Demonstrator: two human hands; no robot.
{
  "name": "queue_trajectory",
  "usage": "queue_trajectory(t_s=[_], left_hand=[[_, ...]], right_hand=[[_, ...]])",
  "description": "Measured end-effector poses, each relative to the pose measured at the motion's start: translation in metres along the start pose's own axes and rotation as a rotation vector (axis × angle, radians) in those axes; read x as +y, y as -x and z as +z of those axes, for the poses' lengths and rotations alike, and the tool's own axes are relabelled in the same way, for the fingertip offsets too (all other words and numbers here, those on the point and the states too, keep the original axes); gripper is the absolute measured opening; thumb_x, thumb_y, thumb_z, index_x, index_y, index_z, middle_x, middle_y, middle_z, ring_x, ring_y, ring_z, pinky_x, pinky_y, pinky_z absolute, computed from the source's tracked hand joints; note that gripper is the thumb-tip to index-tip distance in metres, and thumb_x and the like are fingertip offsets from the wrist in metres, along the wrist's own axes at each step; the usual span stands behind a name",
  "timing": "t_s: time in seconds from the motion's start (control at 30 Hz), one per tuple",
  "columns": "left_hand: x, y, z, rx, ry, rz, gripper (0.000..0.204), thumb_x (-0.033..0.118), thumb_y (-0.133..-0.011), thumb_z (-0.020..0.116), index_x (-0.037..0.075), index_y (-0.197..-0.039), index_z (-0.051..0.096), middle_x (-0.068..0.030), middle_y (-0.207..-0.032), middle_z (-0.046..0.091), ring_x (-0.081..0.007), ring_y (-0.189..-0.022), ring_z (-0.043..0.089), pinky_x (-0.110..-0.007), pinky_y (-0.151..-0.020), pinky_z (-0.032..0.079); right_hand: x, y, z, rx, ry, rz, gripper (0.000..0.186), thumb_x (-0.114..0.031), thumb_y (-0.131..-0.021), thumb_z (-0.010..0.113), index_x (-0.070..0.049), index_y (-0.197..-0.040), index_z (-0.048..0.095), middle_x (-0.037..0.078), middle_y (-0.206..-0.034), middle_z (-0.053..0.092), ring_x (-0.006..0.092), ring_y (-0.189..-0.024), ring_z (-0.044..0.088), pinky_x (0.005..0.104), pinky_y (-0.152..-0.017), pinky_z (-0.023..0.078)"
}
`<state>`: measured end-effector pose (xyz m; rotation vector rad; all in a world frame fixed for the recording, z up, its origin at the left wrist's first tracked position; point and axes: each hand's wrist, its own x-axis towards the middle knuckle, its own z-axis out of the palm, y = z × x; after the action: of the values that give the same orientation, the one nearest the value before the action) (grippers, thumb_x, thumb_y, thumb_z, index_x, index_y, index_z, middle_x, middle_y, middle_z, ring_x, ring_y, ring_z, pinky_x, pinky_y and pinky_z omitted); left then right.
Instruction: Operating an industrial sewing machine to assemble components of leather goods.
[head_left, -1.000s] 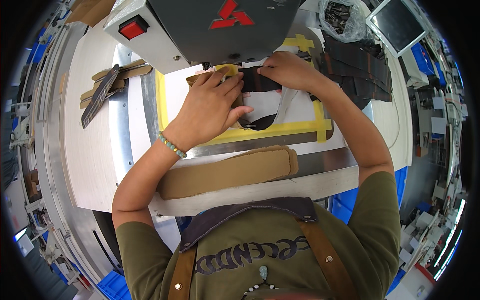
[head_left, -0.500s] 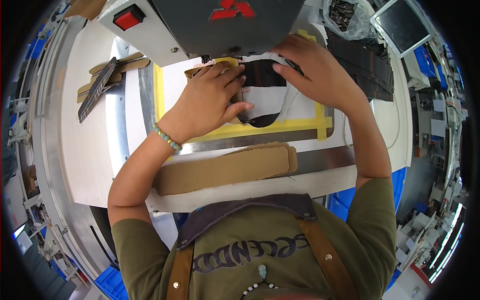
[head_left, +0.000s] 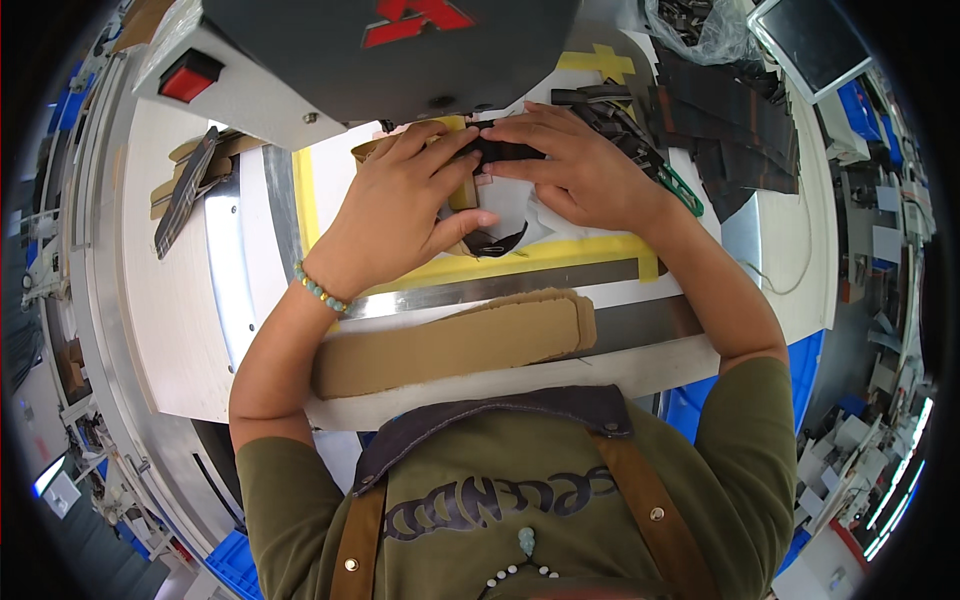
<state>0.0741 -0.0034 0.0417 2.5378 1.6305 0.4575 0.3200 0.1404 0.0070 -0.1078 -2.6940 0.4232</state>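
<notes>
My left hand (head_left: 400, 205), a beaded bracelet at its wrist, lies with fingers stretched over the left end of a dark cloth strip (head_left: 510, 150) and a brown piece beneath it. My right hand (head_left: 590, 170) reaches in from the other side, fingers extended and apart, its fingertips on the strip close to my left fingertips. Another dark, curved piece of cloth (head_left: 500, 243) shows below my left thumb. All this rests on a white sheet edged with yellow tape (head_left: 440, 270), beneath a dark grey sewing machine head (head_left: 400, 60). The machine hides the strip's far side.
A tan board (head_left: 450, 345) lies along the table's near edge. Dark cloth pieces (head_left: 725, 125) are stacked at right, beside narrow dark strips and a green-handled tool (head_left: 680, 190). A clear bag (head_left: 700, 35), a screen (head_left: 810, 45) and brown pieces (head_left: 190, 185) at left surround the work.
My right hand has moved left and inward to the dark strip, uncovering narrow strips and the green-handled tool. My left hand stays on the cloth. The view has shifted slightly.
</notes>
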Motion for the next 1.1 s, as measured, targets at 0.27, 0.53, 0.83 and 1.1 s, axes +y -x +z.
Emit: queue_trajectory(t_s=[0.27,0.53,0.83,1.1], left_hand=[[-0.007,-0.002,-0.005,-0.031,0.030,0.008,0.063,0.053,-0.099,0.067,0.001,-0.134,0.071,-0.0108,-0.154,0.061,-0.0396,-0.141,0.052,-0.051,-0.117,0.045],[-0.007,-0.001,-0.014,-0.079,0.066,0.020,0.060,0.050,-0.098,0.069,0.001,-0.133,0.071,-0.0110,-0.151,0.063,-0.0394,-0.142,0.052,-0.052,-0.117,0.044],[-0.015,0.021,-0.023,-0.033,-0.064,0.063,0.062,0.050,-0.099,0.065,0.000,-0.135,0.069,-0.0116,-0.151,0.063,-0.0365,-0.148,0.050,-0.050,-0.119,0.043],[-0.018,0.005,-0.009,-0.095,-0.125,0.114,0.074,0.062,-0.106,0.048,0.003,-0.150,0.059,-0.0115,-0.161,0.055,-0.0387,-0.149,0.047,-0.054,-0.122,0.038]], right_hand=[[0.004,0.001,0.003,0.004,-0.100,0.048,0.041,-0.005,-0.092,0.070,-0.020,-0.130,0.077,0.008,-0.150,0.060,0.0370,-0.142,0.055,0.0501,-0.125,0.043],[0.002,-0.004,0.000,0.005,-0.100,0.024,0.040,-0.003,-0.090,0.070,-0.017,-0.127,0.077,0.010,-0.148,0.060,0.0351,-0.140,0.056,0.0475,-0.121,0.047],[0.000,-0.003,0.000,0.005,-0.155,0.030,0.037,-0.001,-0.090,0.070,-0.015,-0.123,0.078,0.012,-0.147,0.060,0.0335,-0.138,0.057,0.0462,-0.115,0.051],[0.001,-0.004,-0.002,-0.068,-0.179,0.074,0.052,0.006,-0.087,0.067,-0.019,-0.132,0.076,0.008,-0.158,0.054,0.0340,-0.147,0.051,0.0466,-0.122,0.047]])
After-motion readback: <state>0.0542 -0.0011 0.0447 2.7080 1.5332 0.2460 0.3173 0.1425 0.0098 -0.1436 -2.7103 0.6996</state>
